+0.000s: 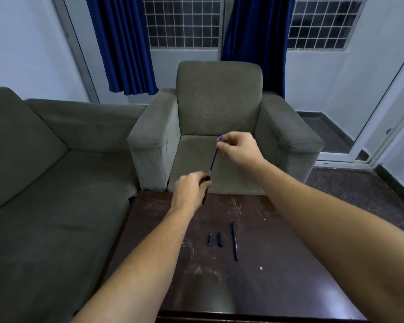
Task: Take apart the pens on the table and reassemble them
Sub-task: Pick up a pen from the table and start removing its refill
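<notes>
Thumb and forefinger of the right hand (237,148) pinched the upper end of a thin blue refill (214,157), which slanted down and to the left toward the left hand (190,191). That hand was curled round a black pen barrel (205,188), whose lower end stuck out beneath the fingers. The refill's lower end met the barrel's mouth, though how far it sat inside could not be told. Both hands were raised above the far edge of a dark, scratched wooden table (278,264). Nearer the person, three items lay on the tabletop side by side, apart from one another: a short blue piece (210,239) on the left, a short black piece (219,239) just beside it, and a whole black pen (234,241) on the right, lying lengthwise. Beyond the table stood a grey armchair (219,108), with a grey sofa (56,183) to the left and blue curtains (126,43) hanging before barred windows (182,22).
</notes>
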